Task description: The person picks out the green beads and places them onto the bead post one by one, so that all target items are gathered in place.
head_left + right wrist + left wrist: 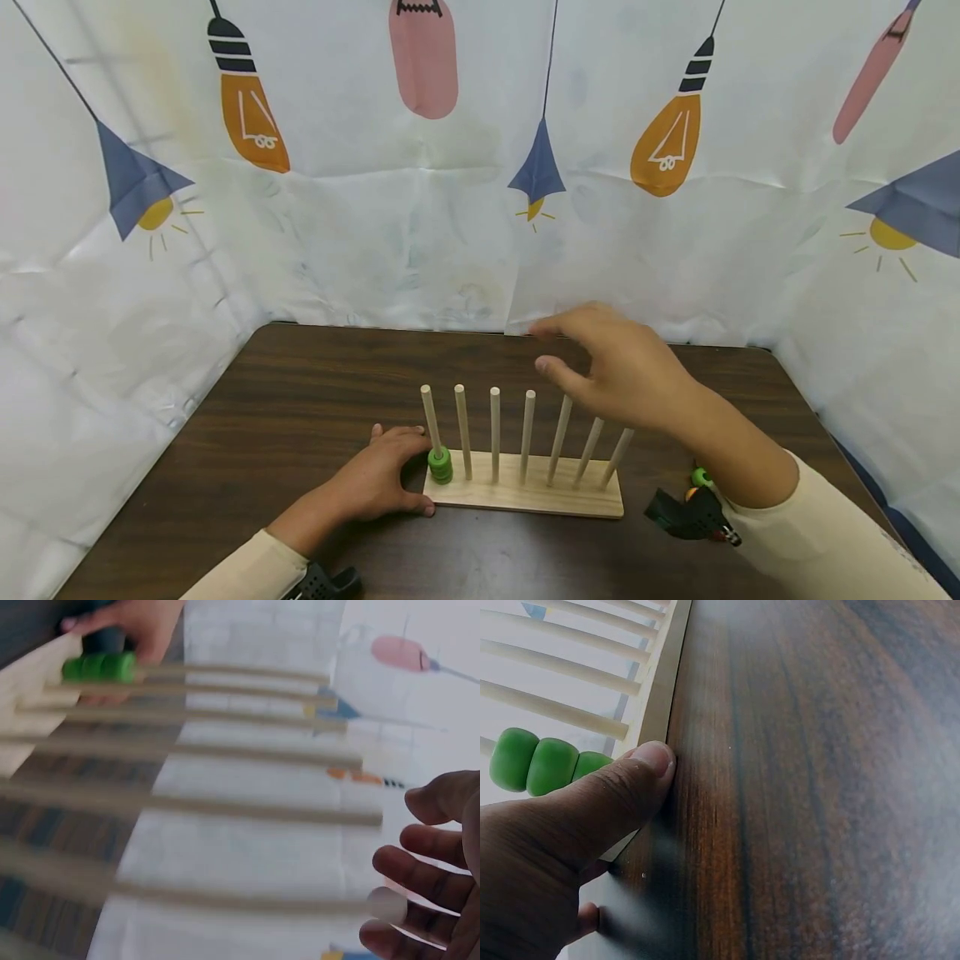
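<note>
A pale wooden peg board (525, 493) with several upright pegs stands on the table. Green beads (440, 467) are stacked low on its leftmost peg. My left hand (381, 477) grips the board's left end, its thumb at the front edge and fingers toward the back; the left wrist view shows the thumb (641, 769) against the base, beside the green beads (551, 766). Raised above the pegs on the right side, my right hand (618, 367) has its fingers spread loosely and holds nothing. In the right wrist view its fingers (427, 874) are by the peg tips.
By my right forearm lie a green bead (701, 477) and an orange one (691, 493), partly covered by the dark wrist device (686, 512). The brown table (247, 450) meets a white sheet (390, 250) printed with lamps and bulbs at its back and sides.
</note>
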Demonstrator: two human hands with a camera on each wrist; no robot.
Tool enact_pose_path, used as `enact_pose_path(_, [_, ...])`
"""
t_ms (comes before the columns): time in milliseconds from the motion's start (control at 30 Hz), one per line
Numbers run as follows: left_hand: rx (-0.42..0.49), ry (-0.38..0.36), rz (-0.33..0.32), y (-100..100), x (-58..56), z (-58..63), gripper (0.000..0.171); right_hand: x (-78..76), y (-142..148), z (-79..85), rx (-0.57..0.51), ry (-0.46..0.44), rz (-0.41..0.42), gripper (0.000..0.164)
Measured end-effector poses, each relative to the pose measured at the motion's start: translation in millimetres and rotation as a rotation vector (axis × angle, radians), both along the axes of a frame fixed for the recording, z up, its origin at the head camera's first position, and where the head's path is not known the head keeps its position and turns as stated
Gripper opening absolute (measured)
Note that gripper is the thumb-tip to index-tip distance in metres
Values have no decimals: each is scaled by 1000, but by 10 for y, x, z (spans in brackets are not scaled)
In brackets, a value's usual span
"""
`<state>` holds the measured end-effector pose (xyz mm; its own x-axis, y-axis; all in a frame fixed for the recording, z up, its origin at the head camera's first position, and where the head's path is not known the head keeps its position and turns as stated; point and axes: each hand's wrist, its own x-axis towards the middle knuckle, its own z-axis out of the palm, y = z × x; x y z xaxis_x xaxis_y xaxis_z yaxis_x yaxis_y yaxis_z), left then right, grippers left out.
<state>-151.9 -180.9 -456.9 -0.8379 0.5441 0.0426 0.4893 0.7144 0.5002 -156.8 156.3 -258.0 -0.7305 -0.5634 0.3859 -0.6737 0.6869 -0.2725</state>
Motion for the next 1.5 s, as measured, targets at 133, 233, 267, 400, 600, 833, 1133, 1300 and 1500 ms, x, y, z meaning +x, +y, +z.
enact_pose_path(133, [0,5,-3,-7,0,4,74,2,255,-23,10,-30,-82,33])
enact_pose_path(233, [2,6,-3,-8,-1,9,73,22,441,-46,5,-67,-138,32])
enact_pose_path(267, [3,5,-2,-8,-1,10,73,32,502,-54,-1,-78,-154,32])
enact_pose_path(400, [0,3,-2,-7,-2,23,72,66,730,-98,-32,-97,-201,31])
enact_pose_path(600, [-7,5,-1,-10,-9,32,71,101,974,-239,-20,-67,-212,31])
enact_pose_path(833, [-4,4,-6,9,-2,29,69,233,1243,-540,46,-135,-301,33])
enact_pose_path(1133, [-2,-1,-3,16,10,17,69,361,1539,-1032,40,-212,-328,33])
enact_pose_path(1300, [3,-2,-5,18,12,21,68,408,1656,-1248,57,-237,-338,32])
enact_pose_path(1500, [4,-4,-1,20,21,31,67,392,1772,-1405,81,-289,-379,31])
